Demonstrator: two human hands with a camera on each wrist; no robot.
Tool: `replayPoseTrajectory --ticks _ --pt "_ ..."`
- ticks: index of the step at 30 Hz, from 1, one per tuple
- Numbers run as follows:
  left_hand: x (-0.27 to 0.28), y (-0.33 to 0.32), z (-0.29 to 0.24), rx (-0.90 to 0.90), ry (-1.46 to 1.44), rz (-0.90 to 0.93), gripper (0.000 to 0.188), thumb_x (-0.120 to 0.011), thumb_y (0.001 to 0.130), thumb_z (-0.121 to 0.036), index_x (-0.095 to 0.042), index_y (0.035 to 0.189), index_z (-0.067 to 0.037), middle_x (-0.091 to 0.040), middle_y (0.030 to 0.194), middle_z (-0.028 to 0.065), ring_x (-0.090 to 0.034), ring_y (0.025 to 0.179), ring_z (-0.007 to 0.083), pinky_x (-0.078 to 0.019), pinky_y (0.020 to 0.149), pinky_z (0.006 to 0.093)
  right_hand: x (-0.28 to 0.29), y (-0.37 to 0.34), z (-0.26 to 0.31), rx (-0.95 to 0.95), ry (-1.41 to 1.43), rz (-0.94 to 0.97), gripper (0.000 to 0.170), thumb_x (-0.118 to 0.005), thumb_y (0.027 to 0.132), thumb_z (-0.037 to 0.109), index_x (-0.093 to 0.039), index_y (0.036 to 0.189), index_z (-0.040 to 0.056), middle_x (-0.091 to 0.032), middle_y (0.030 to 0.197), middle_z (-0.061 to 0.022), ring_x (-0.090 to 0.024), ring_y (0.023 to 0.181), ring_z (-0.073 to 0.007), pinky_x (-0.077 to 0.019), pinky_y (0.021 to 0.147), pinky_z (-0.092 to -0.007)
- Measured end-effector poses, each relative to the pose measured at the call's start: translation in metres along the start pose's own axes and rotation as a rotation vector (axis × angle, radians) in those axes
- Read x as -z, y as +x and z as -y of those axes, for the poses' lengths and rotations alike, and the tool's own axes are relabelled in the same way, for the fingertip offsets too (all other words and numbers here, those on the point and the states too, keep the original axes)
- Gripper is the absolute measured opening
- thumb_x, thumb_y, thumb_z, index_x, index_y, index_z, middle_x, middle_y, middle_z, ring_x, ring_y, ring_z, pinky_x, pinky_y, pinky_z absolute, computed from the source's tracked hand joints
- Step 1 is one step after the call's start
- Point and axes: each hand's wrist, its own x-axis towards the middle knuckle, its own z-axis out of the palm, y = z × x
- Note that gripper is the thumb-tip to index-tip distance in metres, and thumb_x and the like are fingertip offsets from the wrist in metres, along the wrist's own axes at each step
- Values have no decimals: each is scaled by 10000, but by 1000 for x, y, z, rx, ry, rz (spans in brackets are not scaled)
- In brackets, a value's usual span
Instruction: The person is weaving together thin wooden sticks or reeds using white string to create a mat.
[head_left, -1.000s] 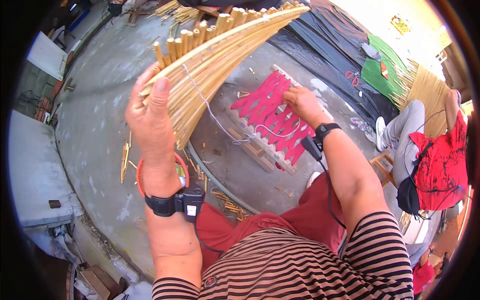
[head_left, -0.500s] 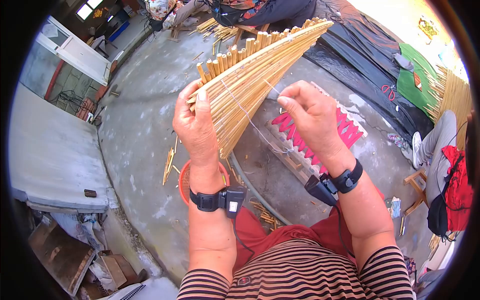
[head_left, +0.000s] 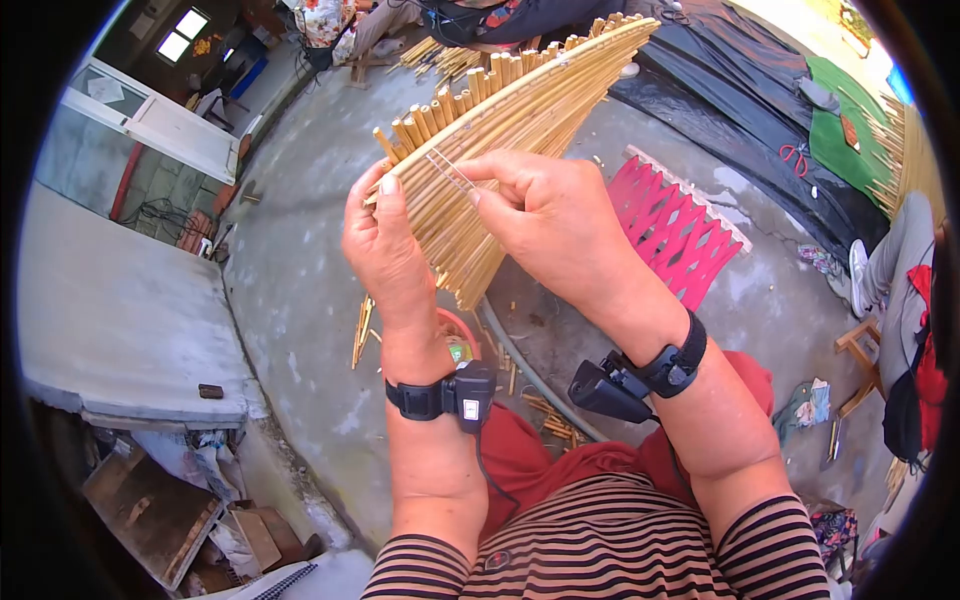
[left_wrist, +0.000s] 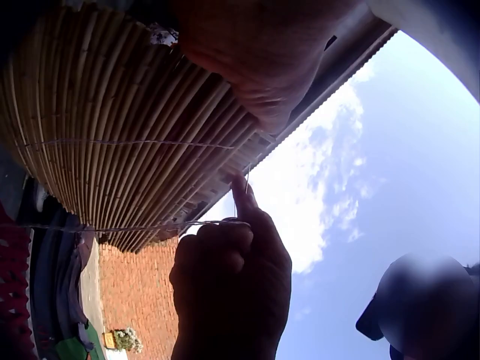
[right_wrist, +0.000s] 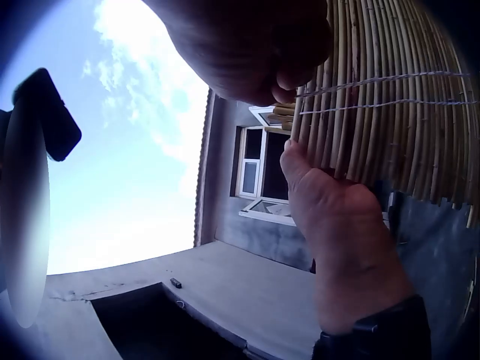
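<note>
My left hand [head_left: 388,240] grips the near end of a mat of thin reed sticks [head_left: 520,130], its thumb on the outermost sticks. The mat fans upward and away to the right, cut stick ends along its top. Right beside that edge, my right hand [head_left: 555,215] pinches a thin white string [head_left: 447,172] between thumb and forefinger. In the right wrist view, rows of twisted string [right_wrist: 405,77] run across the sticks, and the left thumb presses the mat's edge. The left wrist view shows the string [left_wrist: 135,228] stretched to the curled right fingers.
A stool with pink woven straps [head_left: 675,225] stands on the concrete floor beyond my right arm. A red basket [head_left: 470,325] and loose cut sticks [head_left: 550,415] lie below. Red scissors [head_left: 795,160] rest on black sheeting [head_left: 700,110]. Another person's leg [head_left: 895,250] is at the right.
The right hand has risen from over the pink-strapped stool and moved left to the mat's edge, bringing the string along. The left hand keeps its hold on the mat.
</note>
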Motion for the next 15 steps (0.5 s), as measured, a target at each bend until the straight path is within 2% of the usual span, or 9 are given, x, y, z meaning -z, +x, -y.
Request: replayPoseTrajectory --ticks 2,4,6,8,10,15 --pt "1 2 1 2 -12 -3 251 -560 931 -145 -576 1112 28 -645 1007 107 -618 887 144 -505 811 278 -2 1 -2 -13 16 10 214 -574 801 51 -677 980 -2 -608 714 -171 -596 646 -232 -486 580 -321" --pt "2 2 3 0 -22 0 253 -561 931 -149 -572 1113 27 -643 1014 110 -618 892 148 -505 814 280 -5 -2 -6 -47 14 39 229 -588 833 77 -676 1039 25 -528 546 -63 -459 494 -44 -388 446 -248" --pt "1 2 3 -3 -28 0 257 -566 929 -153 -570 1112 27 -642 1015 111 -619 896 150 -506 816 282 -4 -1 -6 -32 2 40 234 -588 825 77 -672 1036 17 -537 554 -83 -469 492 -57 -399 452 -257" --pt "1 2 4 -4 -33 3 259 -569 928 -153 -568 1113 27 -642 1015 111 -621 898 152 -507 816 284 -3 0 -5 -35 -2 44 219 -578 805 63 -670 993 -4 -575 633 -140 -534 564 -162 -448 523 -306" --pt "1 3 4 -7 -38 3 259 -571 927 -151 -567 1114 28 -642 1013 110 -622 899 153 -509 814 286 -4 1 -4 -50 1 54 191 -557 774 36 -669 910 -38 -641 782 -233 -653 710 -358 -533 658 -395" --pt "2 2 4 -9 -26 17 256 -567 928 -146 -565 1115 28 -641 1014 111 -622 899 154 -508 813 283 -6 0 -4 -22 -10 59 186 -555 766 31 -664 901 -36 -625 745 -239 -646 695 -368 -527 640 -401"
